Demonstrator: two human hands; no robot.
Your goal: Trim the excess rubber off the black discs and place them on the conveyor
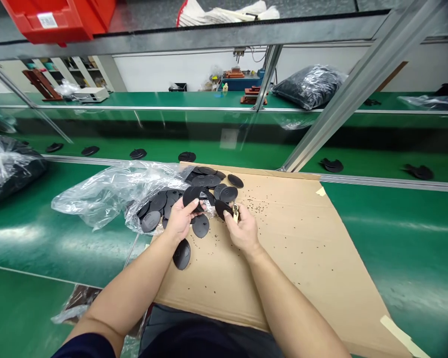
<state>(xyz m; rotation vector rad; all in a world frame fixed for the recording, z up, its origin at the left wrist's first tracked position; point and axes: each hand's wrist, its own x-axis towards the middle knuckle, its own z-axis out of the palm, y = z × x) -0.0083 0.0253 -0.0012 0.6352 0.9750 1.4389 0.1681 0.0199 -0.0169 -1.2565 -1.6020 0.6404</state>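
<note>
My left hand is closed on several black oval plastic discs, held between thumb and fingers. My right hand grips another black oval disc together with a small metal tool, whose exact kind I cannot make out. Both hands are close together above a cardboard sheet. Under and beyond them, a heap of similar discs spills from a clear plastic bag. One loose disc lies by my left wrist.
Tiny black scraps dot the cardboard, which rests on a green bench. A metal post slants up at the right. Small stacks of discs sit on the green belt beyond. A full plastic bag stands left; a red bin is overhead.
</note>
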